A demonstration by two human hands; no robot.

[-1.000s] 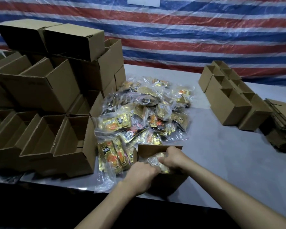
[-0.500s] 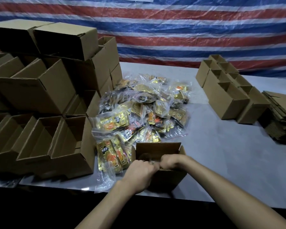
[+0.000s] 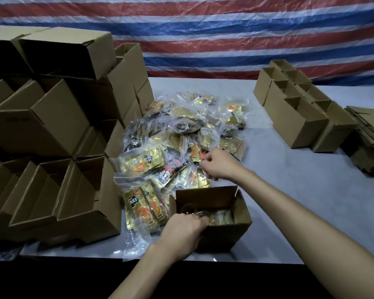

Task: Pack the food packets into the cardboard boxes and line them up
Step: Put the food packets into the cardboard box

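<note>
From the head view, my left grip [image 3: 180,231] reaches into the open box [image 3: 243,214] at the worktop's [image 3: 289,201] near edge, onto the packets [image 3: 220,216] inside, how tightly I cannot tell, while my right grip [image 3: 220,164] pinches a packet from the pile [image 3: 181,126] just behind, with empty boxes [image 3: 84,203] at left.

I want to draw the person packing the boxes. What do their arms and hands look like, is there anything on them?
Both arms are bare as far as the picture shows: no sleeves in view. The left hand and right hand wear no gloves, and neither wrist shows a watch or bracelet.
</note>
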